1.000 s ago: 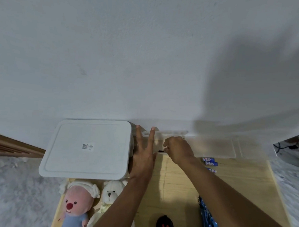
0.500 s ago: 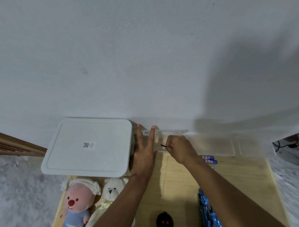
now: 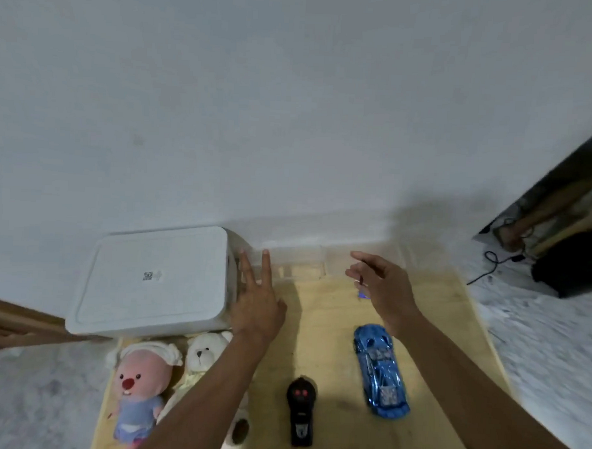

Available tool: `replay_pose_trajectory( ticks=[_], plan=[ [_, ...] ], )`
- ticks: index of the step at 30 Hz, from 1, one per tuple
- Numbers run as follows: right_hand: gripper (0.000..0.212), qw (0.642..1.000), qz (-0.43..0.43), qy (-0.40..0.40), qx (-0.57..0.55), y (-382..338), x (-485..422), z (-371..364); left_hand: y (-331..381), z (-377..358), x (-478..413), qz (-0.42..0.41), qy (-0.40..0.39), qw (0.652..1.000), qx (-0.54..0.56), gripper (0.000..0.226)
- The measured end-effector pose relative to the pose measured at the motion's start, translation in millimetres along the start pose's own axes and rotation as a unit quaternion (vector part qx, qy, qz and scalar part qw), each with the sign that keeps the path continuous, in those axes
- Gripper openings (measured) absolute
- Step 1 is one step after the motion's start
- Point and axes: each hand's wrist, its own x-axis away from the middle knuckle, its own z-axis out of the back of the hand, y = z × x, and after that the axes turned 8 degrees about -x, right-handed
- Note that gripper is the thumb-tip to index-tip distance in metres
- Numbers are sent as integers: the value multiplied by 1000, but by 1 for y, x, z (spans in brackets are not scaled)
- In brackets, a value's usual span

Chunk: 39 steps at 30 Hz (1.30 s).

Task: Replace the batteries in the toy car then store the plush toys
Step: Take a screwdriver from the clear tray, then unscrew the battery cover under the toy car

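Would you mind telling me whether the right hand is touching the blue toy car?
Apart. The head view shows bare wood between the right hand and the blue toy car.

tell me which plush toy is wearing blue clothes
The pink plush with the red nose and white cap, leftmost on the board. The white bear beside it wears no blue and is partly hidden by the left arm.

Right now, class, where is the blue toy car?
In the head view, the blue car lies on the wooden board, right of the black remote and just left of the right forearm.
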Motion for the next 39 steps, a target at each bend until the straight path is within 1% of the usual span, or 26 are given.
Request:
replay_pose_trajectory(
  ticks=[2, 3, 4, 6, 8, 9, 10, 12, 13, 15, 18, 21, 24, 26, 28, 30, 32, 34, 36, 38, 39],
  plan=[
    [31, 998, -53, -1, 23, -2, 11, 22, 5, 5, 10, -7, 2, 1000, -15, 105],
    [35, 995, -64, 2, 74, -1, 18, 34, 9, 6, 16, -16, 1, 1000, -14, 102],
    [35, 987, -57, 2, 151, 3, 25, 47, 14, 7, 22, -34, -4, 999, -4, 96],
    [25, 950, -8, -16, 311, 15, 41, 74, 29, 3, 35, -98, -35, 994, 35, 83],
    [12, 913, 11, -47, 404, 31, 52, 101, 48, -9, 49, -170, -76, 979, 78, 74],
    [15, 901, 3, -67, 429, 40, 57, 113, 58, -15, 58, -195, -96, 971, 97, 72],
    [25, 891, -4, -89, 445, 47, 60, 124, 68, -22, 66, -210, -114, 964, 113, 71],
    [46, 872, -15, -132, 470, 61, 66, 139, 87, -37, 83, -219, -146, 955, 134, 71],
    [52, 867, -18, -148, 476, 66, 69, 144, 95, -45, 91, -217, -159, 953, 137, 72],
    [56, 868, -26, -171, 466, 75, 70, 149, 107, -58, 101, -205, -174, 953, 138, 74],
    [53, 896, -51, -179, 404, 82, 68, 151, 117, -69, 110, -184, -164, 959, 138, 73],
    [53, 906, -52, -187, 375, 87, 66, 152, 120, -73, 115, -166, -153, 963, 144, 72],
    [50, 925, -64, -185, 326, 94, 64, 152, 123, -73, 118, -162, -151, 963, 154, 71],
    [46, 936, -75, -181, 291, 95, 64, 152, 124, -70, 122, -161, -146, 959, 182, 69],
    [41, 947, -67, -171, 265, 92, 65, 151, 125, -65, 126, -152, -129, 952, 232, 65],
    [32, 961, -34, -148, 230, 82, 68, 150, 126, -55, 129, -127, -102, 938, 306, 55],
    [23, 972, -2, -130, 195, 67, 70, 148, 129, -43, 129, -93, -80, 914, 385, 44],
    [19, 979, 3, -129, 160, 49, 72, 147, 133, -30, 128, -65, -80, 889, 446, 39],
    [25, 983, -31, -142, 116, 37, 74, 147, 136, -22, 125, -39, -99, 858, 503, 31],
    [28, 979, -80, -167, 87, 33, 75, 147, 138, -19, 124, -26, -125, 827, 548, 22],
    [26, 976, -93, -178, 80, 34, 74, 146, 139, -18, 124, -24, -134, 820, 556, 20]
  ],
)
